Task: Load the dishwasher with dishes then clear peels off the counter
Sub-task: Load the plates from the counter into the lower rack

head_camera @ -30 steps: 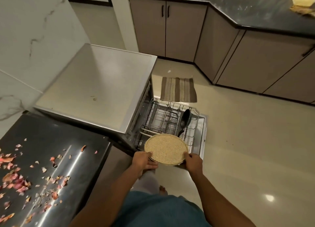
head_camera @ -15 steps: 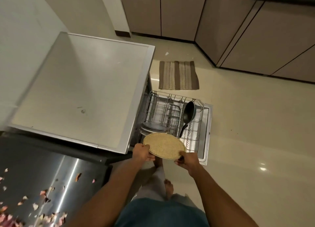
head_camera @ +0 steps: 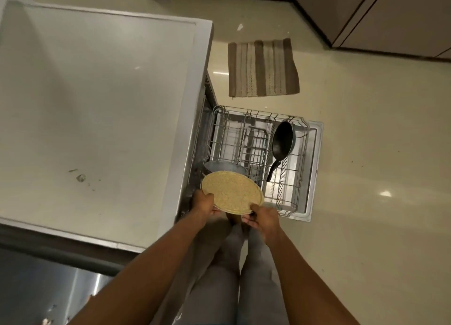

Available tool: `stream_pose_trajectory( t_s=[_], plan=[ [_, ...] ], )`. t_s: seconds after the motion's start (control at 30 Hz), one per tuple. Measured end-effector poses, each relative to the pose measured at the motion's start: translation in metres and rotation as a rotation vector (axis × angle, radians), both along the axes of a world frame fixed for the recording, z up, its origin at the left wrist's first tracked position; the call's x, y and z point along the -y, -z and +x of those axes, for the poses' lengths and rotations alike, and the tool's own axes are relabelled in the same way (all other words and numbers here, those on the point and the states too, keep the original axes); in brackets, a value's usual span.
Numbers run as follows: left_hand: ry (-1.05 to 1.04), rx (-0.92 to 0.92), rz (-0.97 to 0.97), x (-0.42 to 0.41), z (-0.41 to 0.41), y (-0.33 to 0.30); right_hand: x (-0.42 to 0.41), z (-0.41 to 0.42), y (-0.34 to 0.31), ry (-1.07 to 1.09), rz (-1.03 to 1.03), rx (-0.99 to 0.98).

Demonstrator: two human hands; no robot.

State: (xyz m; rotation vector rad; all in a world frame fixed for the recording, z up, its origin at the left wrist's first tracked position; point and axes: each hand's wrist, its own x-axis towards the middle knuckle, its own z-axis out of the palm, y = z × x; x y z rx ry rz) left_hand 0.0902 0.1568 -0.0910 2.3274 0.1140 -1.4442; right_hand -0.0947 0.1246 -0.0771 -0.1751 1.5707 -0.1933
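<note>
In the head view, a round speckled tan plate (head_camera: pixel 231 191) is held by both hands above the near end of the pulled-out lower rack (head_camera: pixel 258 159) of the dishwasher (head_camera: pixel 97 105). The plate's left edge is gripped by the left hand (head_camera: pixel 204 202), with the thumb laid over the rim and the fingers curled beneath it. The near right edge is pinched by the right hand (head_camera: pixel 262 218), its fingers tucked under the rim. The plate is tilted slightly and is seen just above a grey dish (head_camera: pixel 224 166) that is already set in the rack's near left corner; whether the two touch cannot be told.

A black frying pan (head_camera: pixel 283 141) is stood on its edge along the right side of the rack, with its handle pointed toward the person. The rack rests over the lowered dishwasher door (head_camera: pixel 314 168). The dishwasher's pale flat top is seen at the left, marked by a few small specks.

A brown and cream striped mat (head_camera: pixel 263 67) is laid on the cream tiled floor (head_camera: pixel 366 154) beyond the rack. Cabinet fronts (head_camera: pixel 390 15) are seen at the upper right. A dark, shiny counter (head_camera: pixel 48 288) is seen at the lower left, with a few small peel scraps (head_camera: pixel 46 321) on it.
</note>
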Motion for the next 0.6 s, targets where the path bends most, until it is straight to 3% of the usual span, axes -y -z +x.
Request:
stream_pose_trajectory(
  t_s=[0.23,0.37,0.6],
  plan=[
    [-0.120,0.147,0.032,0.023,-0.004,0.061,0.034,0.015,0.070,-0.101,0.022,0.024],
    [-0.089,0.272,0.085,0.038,0.001,0.095,0.056,0.025,0.106,-0.193,-0.032,0.037],
    [-0.185,0.328,0.081,0.062,0.013,0.162,0.084,0.043,0.170,-0.270,-0.099,0.028]
  ],
)
